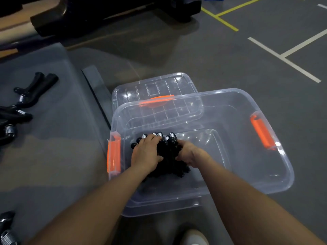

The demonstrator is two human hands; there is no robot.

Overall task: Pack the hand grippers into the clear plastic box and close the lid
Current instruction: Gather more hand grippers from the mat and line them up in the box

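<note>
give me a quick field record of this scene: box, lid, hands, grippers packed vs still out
box: clear plastic box on the floor, open, orange latches at both ends
lid: lid off, lying behind and partly under the box
left hand: left hand inside the box, on the bundle
right hand: right hand inside the box, on the bundle
packed: bundle of hand grippers at the box's left end
still out: loose hand grippers on the grey mat to the left

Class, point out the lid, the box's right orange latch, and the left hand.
lid (155,85): head view, ribbed top.
right orange latch (261,131): head view, middle.
left hand (146,154): head view, back.
</note>
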